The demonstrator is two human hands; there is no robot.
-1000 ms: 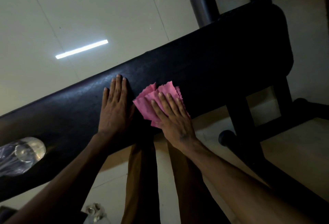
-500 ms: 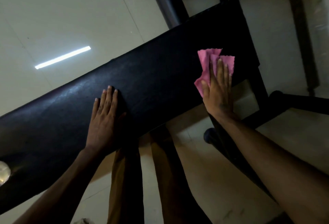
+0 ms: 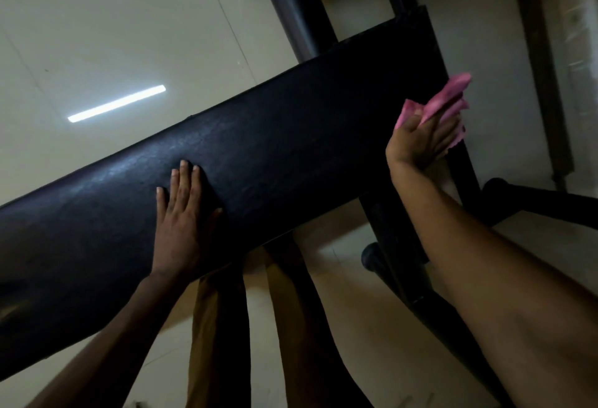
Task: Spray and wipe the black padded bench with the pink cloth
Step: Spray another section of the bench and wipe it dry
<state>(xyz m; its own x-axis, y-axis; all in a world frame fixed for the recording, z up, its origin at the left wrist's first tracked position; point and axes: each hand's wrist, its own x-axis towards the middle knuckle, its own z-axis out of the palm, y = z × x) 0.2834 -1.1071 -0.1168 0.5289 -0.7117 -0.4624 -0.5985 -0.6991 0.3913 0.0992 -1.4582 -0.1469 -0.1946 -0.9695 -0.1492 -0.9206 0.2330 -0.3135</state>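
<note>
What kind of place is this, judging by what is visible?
Probably a gym or workout room: a long black padded bench on a black metal frame, standing on a pale tiled floor.

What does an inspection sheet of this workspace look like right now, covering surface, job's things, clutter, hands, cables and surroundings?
Surface: long black padded bench, running diagonally, faint sheen on top.
Job's things: crumpled pink cloth at the bench's right end, held by the right hand; no spray bottle in view.
Clutter: nothing seen.
Hands: left hand flat on the bench top, fingers straight; right hand holds the cloth at the bench end.
Cables: nothing seen.
Surroundings: pale tiled floor with a bright light reflection; black metal frame under the bench; person's legs below.
</note>
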